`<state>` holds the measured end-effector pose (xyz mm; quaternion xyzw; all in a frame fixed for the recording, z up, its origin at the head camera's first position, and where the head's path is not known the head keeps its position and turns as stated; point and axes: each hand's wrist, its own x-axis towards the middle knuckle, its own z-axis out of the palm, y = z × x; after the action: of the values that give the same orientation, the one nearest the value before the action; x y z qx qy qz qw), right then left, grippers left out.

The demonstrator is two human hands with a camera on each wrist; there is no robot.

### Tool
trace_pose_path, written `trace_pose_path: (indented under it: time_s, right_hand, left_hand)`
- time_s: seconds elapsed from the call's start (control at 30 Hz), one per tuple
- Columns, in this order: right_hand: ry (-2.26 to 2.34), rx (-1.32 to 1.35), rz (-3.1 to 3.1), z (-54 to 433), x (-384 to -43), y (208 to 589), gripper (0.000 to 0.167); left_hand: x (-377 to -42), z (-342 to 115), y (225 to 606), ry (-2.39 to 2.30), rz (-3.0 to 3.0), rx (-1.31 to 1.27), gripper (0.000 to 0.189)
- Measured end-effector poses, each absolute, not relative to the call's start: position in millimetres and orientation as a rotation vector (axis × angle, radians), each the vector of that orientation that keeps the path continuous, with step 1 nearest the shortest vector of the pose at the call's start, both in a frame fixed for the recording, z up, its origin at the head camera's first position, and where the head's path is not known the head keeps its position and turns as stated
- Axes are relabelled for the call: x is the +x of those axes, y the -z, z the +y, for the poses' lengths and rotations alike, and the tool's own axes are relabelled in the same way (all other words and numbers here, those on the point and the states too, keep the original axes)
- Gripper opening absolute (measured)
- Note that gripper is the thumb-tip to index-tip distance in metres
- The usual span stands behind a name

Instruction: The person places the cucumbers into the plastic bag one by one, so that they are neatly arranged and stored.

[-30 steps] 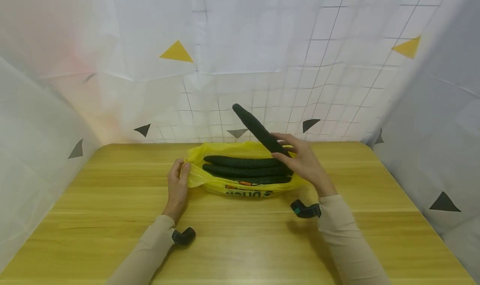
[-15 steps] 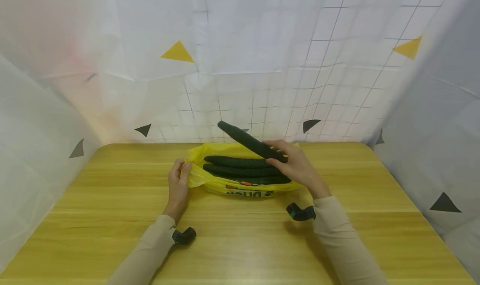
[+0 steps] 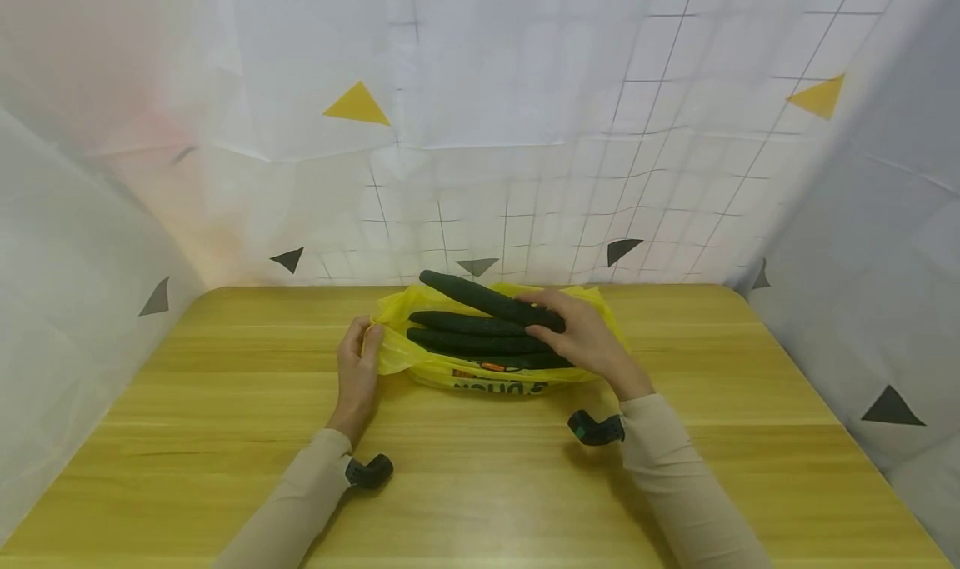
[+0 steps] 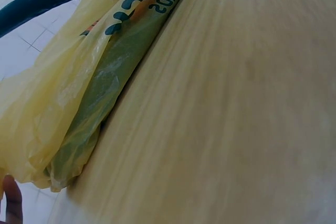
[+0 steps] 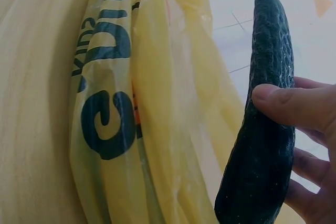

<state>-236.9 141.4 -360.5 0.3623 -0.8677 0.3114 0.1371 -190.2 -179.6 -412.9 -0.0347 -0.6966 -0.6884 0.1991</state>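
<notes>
A yellow plastic bag (image 3: 427, 377) with dark print lies on the table, its mouth facing up. Inside it, several dark green cucumbers (image 3: 465, 340) lie side by side. My right hand (image 3: 588, 336) holds another cucumber (image 3: 480, 296) near its right end, above those in the bag; its left end tilts up past the bag's back edge. In the right wrist view the thumb presses one side of this cucumber (image 5: 265, 145) and the fingers the other. At the bag's left end, my left hand (image 3: 356, 369) pinches the gathered plastic rim between thumb and fingers.
The bag stands on a light wooden table (image 3: 480, 486), toward its back edge. White sheeting (image 3: 480, 136) with grid lines and triangles rises behind and at both sides. A small black camera (image 3: 369, 472) sits on the left wrist, another camera (image 3: 595, 428) on the right.
My right hand has moved down and left with the cucumber, which now lies flatter and closer over the others in the bag. The left hand has stayed at the rim.
</notes>
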Motion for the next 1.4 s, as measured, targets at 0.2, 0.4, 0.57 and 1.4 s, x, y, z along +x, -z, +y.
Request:
trace_pose_path:
  time_s: [0.2, 0.4, 0.57, 1.4]
  right_hand:
    - [-0.872, 1.047, -2.544, 139, -238, 363, 0.045]
    - [-0.861, 1.031, -2.605, 138, -238, 368, 0.043]
    - [-0.830, 1.032, -2.624, 135, -238, 370, 0.043]
    - [-0.711, 1.111, -2.726, 128, -235, 380, 0.037]
  left_hand:
    - [-190, -180, 413, 1.910, -1.950, -0.112, 0.024]
    - [-190, -179, 413, 1.902, -1.945, -0.127, 0.024]
    - [-190, -178, 413, 1.901, -1.940, -0.130, 0.025]
    - [-190, -180, 413, 1.924, -1.956, -0.132, 0.027]
